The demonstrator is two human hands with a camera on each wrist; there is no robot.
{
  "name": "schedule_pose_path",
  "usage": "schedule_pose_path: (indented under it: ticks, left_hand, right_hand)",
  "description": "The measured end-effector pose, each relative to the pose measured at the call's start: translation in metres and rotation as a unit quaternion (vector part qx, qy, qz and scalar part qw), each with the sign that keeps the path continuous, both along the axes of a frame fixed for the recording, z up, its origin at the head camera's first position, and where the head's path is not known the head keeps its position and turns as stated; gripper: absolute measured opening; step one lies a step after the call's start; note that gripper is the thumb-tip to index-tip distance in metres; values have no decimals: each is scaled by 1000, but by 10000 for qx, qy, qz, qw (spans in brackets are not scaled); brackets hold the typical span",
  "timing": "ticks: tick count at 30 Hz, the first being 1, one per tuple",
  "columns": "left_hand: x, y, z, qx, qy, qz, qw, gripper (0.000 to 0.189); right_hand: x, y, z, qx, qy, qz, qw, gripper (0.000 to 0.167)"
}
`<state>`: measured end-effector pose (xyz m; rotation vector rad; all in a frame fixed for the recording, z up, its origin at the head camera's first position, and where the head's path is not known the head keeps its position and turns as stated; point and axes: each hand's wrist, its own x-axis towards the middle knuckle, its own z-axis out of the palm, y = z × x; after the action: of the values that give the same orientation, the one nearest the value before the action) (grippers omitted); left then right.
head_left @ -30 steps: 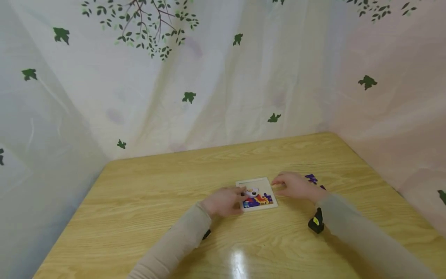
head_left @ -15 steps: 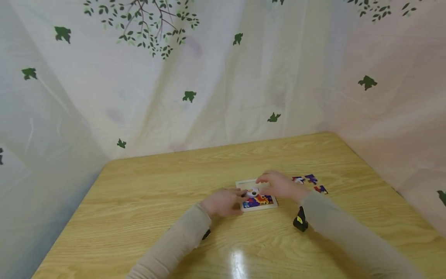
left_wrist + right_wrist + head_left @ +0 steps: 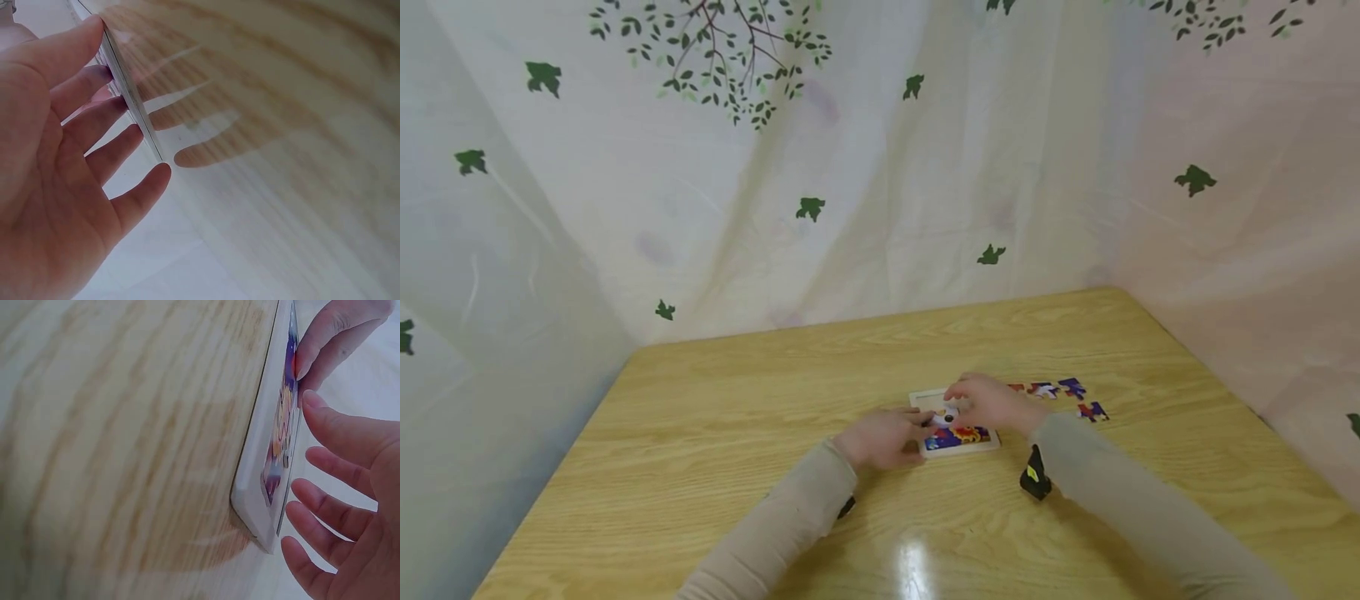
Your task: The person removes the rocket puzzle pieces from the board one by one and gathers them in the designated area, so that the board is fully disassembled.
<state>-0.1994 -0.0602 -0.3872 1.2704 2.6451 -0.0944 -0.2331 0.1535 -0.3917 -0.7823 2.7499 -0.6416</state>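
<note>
A jigsaw tray (image 3: 958,452) with a pale frame lies on the table, partly filled with a purple, red and yellow picture (image 3: 967,436). A white character with a dark eye (image 3: 948,419) shows between my hands. My left hand (image 3: 883,437) rests at the tray's left side, its fingers reaching over the picture; in the left wrist view the fingers lie loosely spread along the edge. My right hand (image 3: 996,404) is over the tray's right part. In the right wrist view its thumb (image 3: 337,428) touches the picture's surface and the other fingers are spread, with no piece visible between them.
Several loose jigsaw pieces lie right of the tray, among them a purple one (image 3: 1072,387), a white and purple one (image 3: 1043,390) and a red and purple one (image 3: 1093,412). The wooden table (image 3: 737,400) is backed by a leaf-patterned curtain (image 3: 880,250).
My right hand has moved left from beside the tray to over it, uncovering loose pieces at the right. My left hand has stayed at the tray's left side.
</note>
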Motion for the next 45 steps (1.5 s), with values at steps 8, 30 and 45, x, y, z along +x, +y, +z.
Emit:
schedule_pose_path:
  ticks: [8,30,45]
  left_hand:
    - [-1,0,3,75,-157,-9,9998,50]
    - [-3,1,3,116,-254,96,9996,56]
    - [0,4,1,188,-32,101,9998,51]
  right_hand:
    - [-2,-6,2,136,-9,83,9999,37]
    - [-3,-11,7,170,-197,-97,9996,34]
    - [-1,-13,4,70,-201,-320,9993,30]
